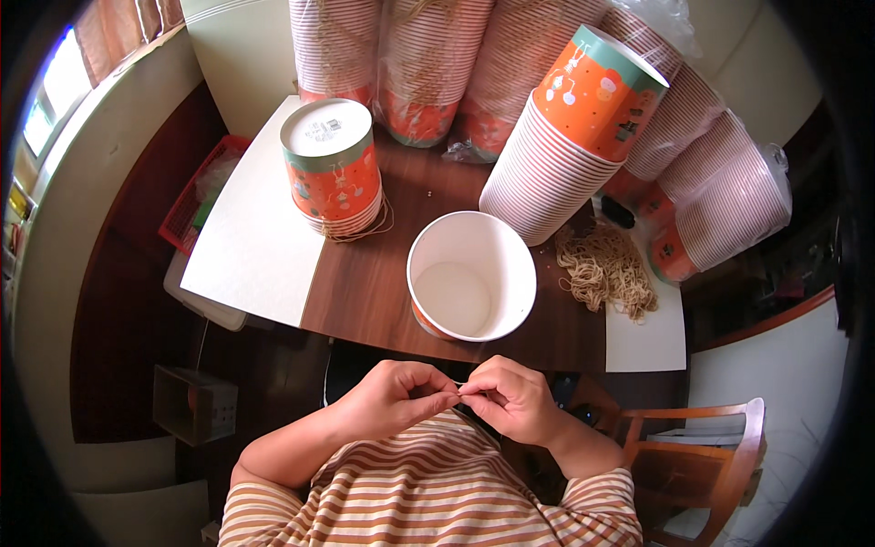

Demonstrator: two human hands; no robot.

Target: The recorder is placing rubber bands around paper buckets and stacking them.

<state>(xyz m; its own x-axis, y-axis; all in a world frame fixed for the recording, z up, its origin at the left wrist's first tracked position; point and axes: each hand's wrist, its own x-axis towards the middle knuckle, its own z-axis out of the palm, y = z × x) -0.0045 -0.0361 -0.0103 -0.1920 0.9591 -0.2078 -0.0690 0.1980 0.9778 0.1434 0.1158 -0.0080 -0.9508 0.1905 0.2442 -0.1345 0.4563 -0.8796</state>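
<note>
We pinch a thin rubber band [458,390] between the narrow fingertips of our left hand [396,394] and right hand [515,398], just below the table's near edge [365,330], beside the open paper cup [471,275].

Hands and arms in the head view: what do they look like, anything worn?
Both are bare: left hand and right hand without gloves, with no rings or watch that I can see. Forearms are uncovered. Short sleeves of an orange-and-cream striped shirt end near the elbows.

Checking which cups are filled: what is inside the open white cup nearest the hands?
The open paper cup shows only its bare white bottom and walls. Its near inner wall is hidden by the rim.
</note>
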